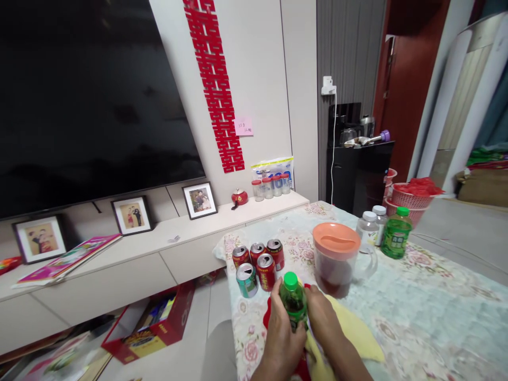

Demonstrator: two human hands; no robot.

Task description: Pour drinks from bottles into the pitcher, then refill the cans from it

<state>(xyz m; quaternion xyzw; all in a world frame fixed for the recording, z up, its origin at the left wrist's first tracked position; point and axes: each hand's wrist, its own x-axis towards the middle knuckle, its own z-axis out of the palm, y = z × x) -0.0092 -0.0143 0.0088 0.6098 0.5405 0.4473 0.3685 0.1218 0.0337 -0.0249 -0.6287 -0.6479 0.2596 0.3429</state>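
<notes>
A small green bottle (pixel 294 304) with its bright green cap on is standing roughly upright between two hands (pixel 304 320) above the floral tabletop (pixel 432 296), dark contents showing through the clear green wall.

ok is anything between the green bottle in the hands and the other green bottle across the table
Yes, the orange-lidded pitcher stands between the held bottle and the other green bottle, its handle on the latter's side.
</notes>
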